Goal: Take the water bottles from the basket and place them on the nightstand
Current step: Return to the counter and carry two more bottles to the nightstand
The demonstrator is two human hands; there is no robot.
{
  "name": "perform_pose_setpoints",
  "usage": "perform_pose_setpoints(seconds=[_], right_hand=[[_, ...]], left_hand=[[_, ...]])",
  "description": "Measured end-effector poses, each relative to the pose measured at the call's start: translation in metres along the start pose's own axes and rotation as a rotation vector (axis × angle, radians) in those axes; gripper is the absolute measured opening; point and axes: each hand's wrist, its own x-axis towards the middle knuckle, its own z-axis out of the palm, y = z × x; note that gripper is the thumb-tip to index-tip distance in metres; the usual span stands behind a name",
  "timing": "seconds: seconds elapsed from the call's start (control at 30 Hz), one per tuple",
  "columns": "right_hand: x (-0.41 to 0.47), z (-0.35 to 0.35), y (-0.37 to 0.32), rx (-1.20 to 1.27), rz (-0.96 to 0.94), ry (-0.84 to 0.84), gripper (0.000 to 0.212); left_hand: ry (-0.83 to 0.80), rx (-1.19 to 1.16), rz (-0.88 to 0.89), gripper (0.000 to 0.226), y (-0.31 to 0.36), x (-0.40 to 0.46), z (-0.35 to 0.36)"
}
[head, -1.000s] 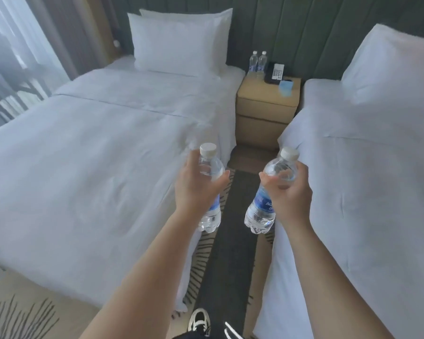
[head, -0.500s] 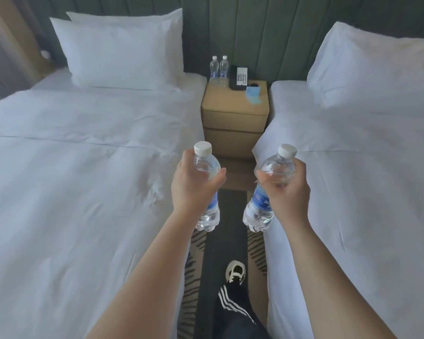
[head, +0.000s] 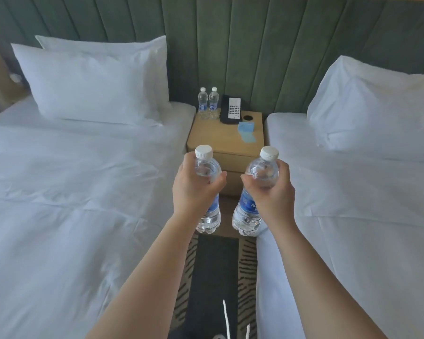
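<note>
Left hand (head: 195, 185): fingers wrapped round a clear white-capped plastic water bottle (head: 207, 192), short of the tan wooden nightstand (head: 224, 137).
Right hand (head: 272, 192): gripping a second clear bottle (head: 252, 199), tilted, beside the first.

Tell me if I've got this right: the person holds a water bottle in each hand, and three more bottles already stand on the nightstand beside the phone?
Not quite. The head view shows two bottles on the nightstand, not three: one bottle and its neighbour, beside the phone. The rest holds: the left hand grips one water bottle and the right hand another.
</note>
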Motion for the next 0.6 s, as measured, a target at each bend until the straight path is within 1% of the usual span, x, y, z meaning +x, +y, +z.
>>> perform_pose_setpoints(seconds=[0.27, 0.5, 0.6], right_hand=[[0.119, 0.062, 0.039, -0.008, 0.023, -0.017, 0.07], [0.242, 0.15, 0.076, 0.006, 0.057, -0.046, 0.071], [0.301, 0.187, 0.083, 0.003, 0.066, -0.027, 0.067]], left_hand=[[-0.015, 0.033, -0.01, 0.046, -0.032, 0.125, 0.061], [-0.057, 0.007, -0.019, 0.044, -0.073, 0.265, 0.119], [-0.088, 0.009, -0.009, 0.046, -0.085, 0.329, 0.141]])
